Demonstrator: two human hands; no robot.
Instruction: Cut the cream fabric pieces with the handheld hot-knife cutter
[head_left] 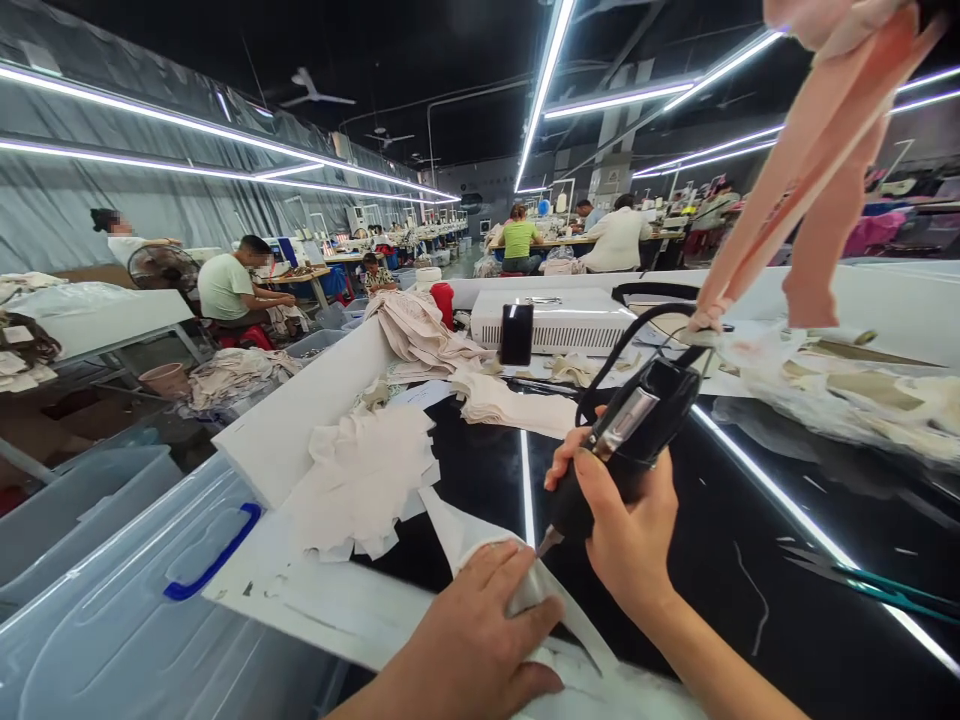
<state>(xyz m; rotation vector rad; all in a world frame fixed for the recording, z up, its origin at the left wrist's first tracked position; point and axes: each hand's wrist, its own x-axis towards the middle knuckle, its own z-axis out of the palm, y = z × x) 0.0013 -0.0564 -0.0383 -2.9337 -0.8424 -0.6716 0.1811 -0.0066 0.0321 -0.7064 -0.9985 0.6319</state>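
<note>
- The step in hand looks like hot-cutting or sealing a strip of cloth: the right hand [626, 530] is clenched round the black handle of a corded tool [634, 430], its metal tip [547, 543] down on the cloth strip [480, 535].
- The left hand [469, 640] lies flat, fingers spread, pressing the strip to the surface [750, 560] just beside the tip; it pins rather than grips.
- The strip lies near the surface's near edge, running from under the left hand back toward a loose pile of cut pieces [364, 475] by the left edge.
- The tool's cord [622, 340] loops up toward a white box [555, 318] at the far edge.
- Judged from this, the next move calls for drawing the tip steadily along the strip while the left hand keeps the cloth taut and its fingers clear of the tip.
- Scissors [885, 590] lie untouched near the right edge; pink cloth [817, 170] hangs overhead at the right.
</note>
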